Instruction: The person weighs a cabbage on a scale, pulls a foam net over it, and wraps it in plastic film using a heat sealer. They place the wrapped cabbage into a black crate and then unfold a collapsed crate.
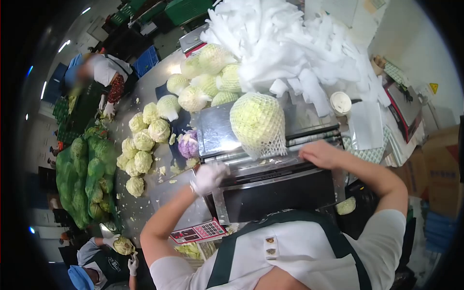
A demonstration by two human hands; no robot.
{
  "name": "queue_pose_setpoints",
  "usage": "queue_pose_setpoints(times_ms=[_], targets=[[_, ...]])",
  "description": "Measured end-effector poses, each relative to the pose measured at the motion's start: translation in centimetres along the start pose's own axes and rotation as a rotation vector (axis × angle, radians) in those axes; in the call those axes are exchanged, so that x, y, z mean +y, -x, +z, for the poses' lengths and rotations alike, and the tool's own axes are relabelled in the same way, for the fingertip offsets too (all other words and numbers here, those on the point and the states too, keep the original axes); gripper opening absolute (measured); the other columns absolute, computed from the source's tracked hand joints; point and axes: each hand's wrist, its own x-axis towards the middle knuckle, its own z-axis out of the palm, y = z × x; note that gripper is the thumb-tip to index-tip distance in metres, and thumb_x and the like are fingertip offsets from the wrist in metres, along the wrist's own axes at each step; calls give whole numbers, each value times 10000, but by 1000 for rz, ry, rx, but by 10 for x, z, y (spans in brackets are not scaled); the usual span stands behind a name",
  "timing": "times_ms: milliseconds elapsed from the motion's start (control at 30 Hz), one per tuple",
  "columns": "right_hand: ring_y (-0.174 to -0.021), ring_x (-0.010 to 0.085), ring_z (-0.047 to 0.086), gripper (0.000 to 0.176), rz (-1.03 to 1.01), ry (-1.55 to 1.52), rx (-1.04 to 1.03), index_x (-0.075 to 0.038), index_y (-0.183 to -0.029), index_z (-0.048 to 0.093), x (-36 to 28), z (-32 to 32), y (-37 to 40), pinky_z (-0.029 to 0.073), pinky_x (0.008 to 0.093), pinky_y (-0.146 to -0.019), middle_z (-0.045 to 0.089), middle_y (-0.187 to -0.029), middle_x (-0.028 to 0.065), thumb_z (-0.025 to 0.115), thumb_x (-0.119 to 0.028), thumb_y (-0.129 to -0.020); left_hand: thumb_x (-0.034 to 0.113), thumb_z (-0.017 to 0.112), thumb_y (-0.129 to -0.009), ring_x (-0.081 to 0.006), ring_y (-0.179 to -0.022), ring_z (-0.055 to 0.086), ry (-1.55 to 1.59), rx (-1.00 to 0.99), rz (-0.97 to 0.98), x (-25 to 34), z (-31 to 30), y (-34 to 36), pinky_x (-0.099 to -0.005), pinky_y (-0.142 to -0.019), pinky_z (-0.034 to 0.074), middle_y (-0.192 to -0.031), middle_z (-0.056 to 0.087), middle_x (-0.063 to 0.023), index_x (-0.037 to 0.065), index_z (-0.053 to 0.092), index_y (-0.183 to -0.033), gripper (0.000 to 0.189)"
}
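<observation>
A large pale-green cabbage (256, 121) in a white foam net sits on the metal plate (217, 130) of a film-wrapping machine in front of me. The net's loose end hangs toward the rollers (314, 138). My left hand (211, 176), in a white glove, is closed at the machine's left front edge, left of the cabbage. My right hand (320, 154), bare, is closed with its fingers pinched near the rollers, right of the cabbage. Whatever is between the fingers of either hand, perhaps thin clear film, cannot be made out. Neither hand touches the cabbage.
White foam nets (285, 43) are heaped at the back. Netted cabbages (205, 84), bare cabbages (143, 140) and a purple cauliflower (188, 144) lie to the left. A scale (198, 232) stands front left. One co-worker (104, 263) holds a cabbage; another (108, 72) stands farther off.
</observation>
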Motion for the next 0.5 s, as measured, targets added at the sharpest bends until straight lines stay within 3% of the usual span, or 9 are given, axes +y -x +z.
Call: queue_pose_setpoints(times_ms=[100,167,200,267,300,367,400,433,500], targets=[[-676,240,550,148,118,-306,-161,-45,-803,543,-44,-29,22,432,318,-648,560,-739,96,454,-159,-835,28,465,-785,-183,-585,513,873,-32,-242,38,-15,22,-290,-524,430,-679,500,-84,73,515,-824,77],[-661,223,545,141,186,-676,-23,-42,-795,538,-61,-63,33,431,310,-639,556,-731,83,470,-160,-828,21,461,-788,-152,-568,498,1576,-32,-516,62,-57,18,-254,-500,413,-670,499,-70,57,492,-832,65],[-653,215,543,138,221,-864,45,-40,-791,536,-68,-75,35,431,306,-635,553,-727,77,478,-161,-825,15,499,-785,-126,-586,508,1449,113,-509,78,-89,5,-232,-469,414,-682,509,-60,44,467,-849,77],[-675,190,535,129,-63,-1021,179,-47,-843,570,-74,-102,8,433,308,-666,587,-785,65,492,-147,-817,-20,557,-765,-166,-604,561,1530,459,-201,72,-110,-27,-278,-478,468,-725,543,-91,34,478,-875,145],[-753,190,550,155,-142,-450,308,-54,-925,571,-72,-112,-19,426,338,-751,599,-859,62,494,-124,-809,-52,524,-773,-205,-737,603,1242,591,-278,47,-108,-40,-306,-620,505,-839,592,-131,15,508,-986,223],[-940,203,542,323,-249,470,359,-80,-1106,518,-42,-119,-64,357,416,-915,585,-1033,61,509,-79,-783,-78,473,-724,-273,-1121,497,55,310,-50,-2,-110,-81,-341,-964,365,-1142,562,-130,11,476,-1189,473],[-1049,216,520,446,-271,807,293,-99,-1205,464,-9,-103,-85,296,465,-994,559,-1133,63,522,-57,-766,-49,480,-703,-282,-1200,422,-520,65,16,-19,-98,-97,-414,-1022,278,-1254,477,-147,31,436,-1227,532],[-1112,230,479,530,-289,872,277,-88,-1251,400,31,-69,-106,231,491,-1023,516,-1186,89,545,-65,-742,-24,486,-699,-280,-1263,334,-724,-124,-23,-34,-77,-110,-476,-1044,201,-1368,342,-142,56,362,-1283,602],[-1174,251,437,688,-279,897,269,-53,-1314,294,41,-37,-119,180,515,-1042,449,-1254,145,596,-107,-698,93,567,-674,-324,-1279,286,-501,-50,6,-53,-35,-118,-505,-1037,199,-1397,235,-199,-3,237,-1338,748]])
